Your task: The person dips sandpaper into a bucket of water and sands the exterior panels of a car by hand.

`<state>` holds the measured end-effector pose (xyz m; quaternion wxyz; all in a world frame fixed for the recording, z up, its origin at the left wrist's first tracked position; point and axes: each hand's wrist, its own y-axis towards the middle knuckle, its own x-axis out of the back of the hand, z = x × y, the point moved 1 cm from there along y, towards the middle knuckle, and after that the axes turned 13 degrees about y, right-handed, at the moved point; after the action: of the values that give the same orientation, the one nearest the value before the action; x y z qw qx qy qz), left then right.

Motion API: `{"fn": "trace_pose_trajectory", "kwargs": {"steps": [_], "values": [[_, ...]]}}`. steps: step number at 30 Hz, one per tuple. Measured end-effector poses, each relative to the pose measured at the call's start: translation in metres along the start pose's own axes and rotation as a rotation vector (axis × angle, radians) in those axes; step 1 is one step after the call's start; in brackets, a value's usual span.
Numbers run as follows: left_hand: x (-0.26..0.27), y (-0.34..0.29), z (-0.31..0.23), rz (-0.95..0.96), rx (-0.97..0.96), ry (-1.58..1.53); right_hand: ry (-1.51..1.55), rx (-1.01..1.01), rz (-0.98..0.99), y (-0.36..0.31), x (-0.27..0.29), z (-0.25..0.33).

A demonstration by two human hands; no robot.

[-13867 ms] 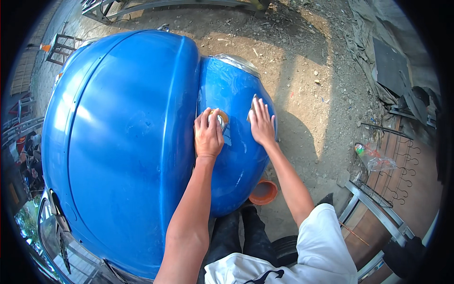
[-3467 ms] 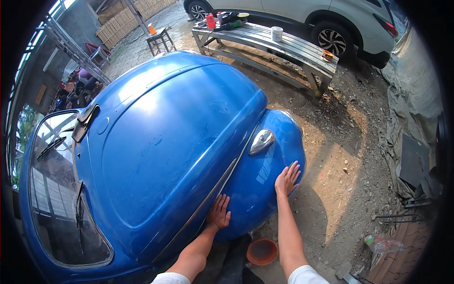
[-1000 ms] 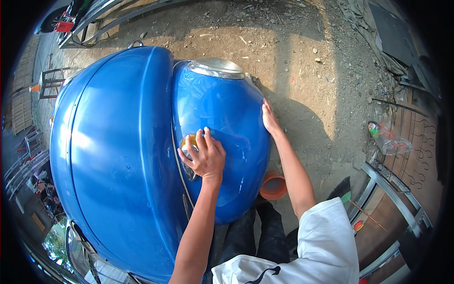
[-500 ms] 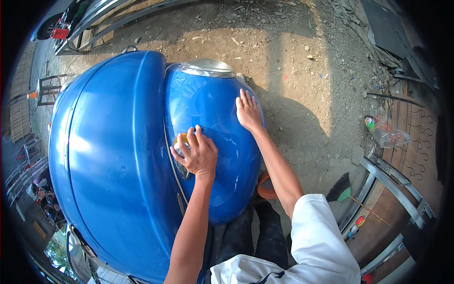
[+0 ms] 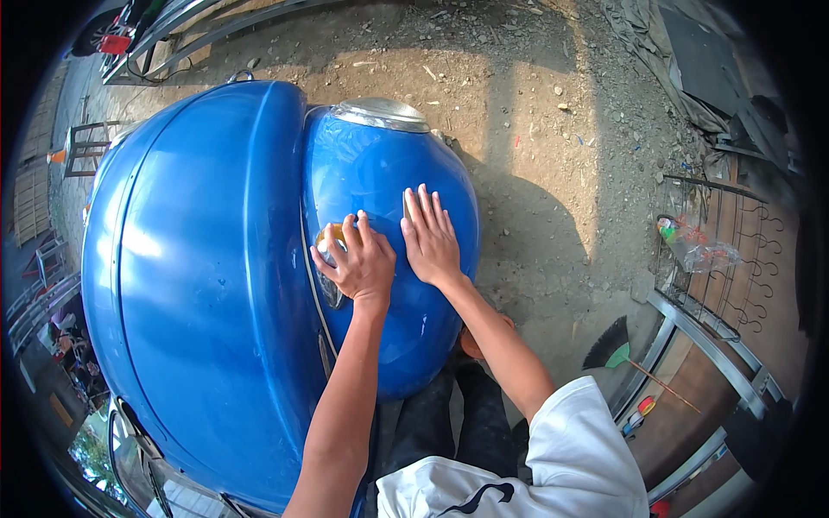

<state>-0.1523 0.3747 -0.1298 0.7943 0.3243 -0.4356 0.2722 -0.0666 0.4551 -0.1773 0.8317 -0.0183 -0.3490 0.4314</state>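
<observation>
A rounded blue car fender [image 5: 389, 173] lies before me, its surface glossy, with a small pale streak low on its right side. My left hand [image 5: 363, 263] curls its spread fingers over a chrome turn signal lamp with an amber lens [image 5: 328, 234] on top of the fender. To its right, my right hand [image 5: 430, 246] presses flat on the paint with fingers stretched out and close together. A thin tan edge shows beside its index finger; what it belongs to is hidden under the hand. Beyond both hands sits the round headlight [image 5: 380, 112], its rim wrapped in crinkled clear film.
The blue hood [image 5: 199, 259] fills the left side. An orange-brown bucket [image 5: 471, 344] stands on the ground by my legs. At right are a broom [image 5: 617, 354], a metal frame [image 5: 712, 354], wire hooks [image 5: 760, 259] and a clear plastic bag [image 5: 704, 249].
My right hand has slid left and nearer over the fender, from its right edge toward my left hand. The left hand keeps its place on the lamp. The view has shifted slightly.
</observation>
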Motion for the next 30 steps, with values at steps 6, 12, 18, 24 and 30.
{"fn": "trace_pose_trajectory", "kwargs": {"steps": [6, 12, 18, 24, 30], "values": [[0.006, -0.005, 0.005, 0.11, -0.066, -0.177, 0.012, -0.121, -0.136, 0.053, -0.009, 0.006], [-0.002, 0.006, 0.069, 0.127, 0.036, -0.638, -0.056, 0.179, 0.026, 0.024, -0.01, 0.03], [-0.008, 0.001, 0.06, 0.155, 0.094, -0.715, -0.098, 0.377, 0.02, 0.095, -0.033, 0.071], [-0.009, -0.003, 0.057, 0.165, 0.134, -0.885, -0.095, 0.39, 0.146, 0.088, -0.004, 0.048], [-0.016, -0.007, 0.069, 0.194, 0.149, -0.929, -0.164, 0.419, 0.225, 0.105, -0.022, 0.068]]}}
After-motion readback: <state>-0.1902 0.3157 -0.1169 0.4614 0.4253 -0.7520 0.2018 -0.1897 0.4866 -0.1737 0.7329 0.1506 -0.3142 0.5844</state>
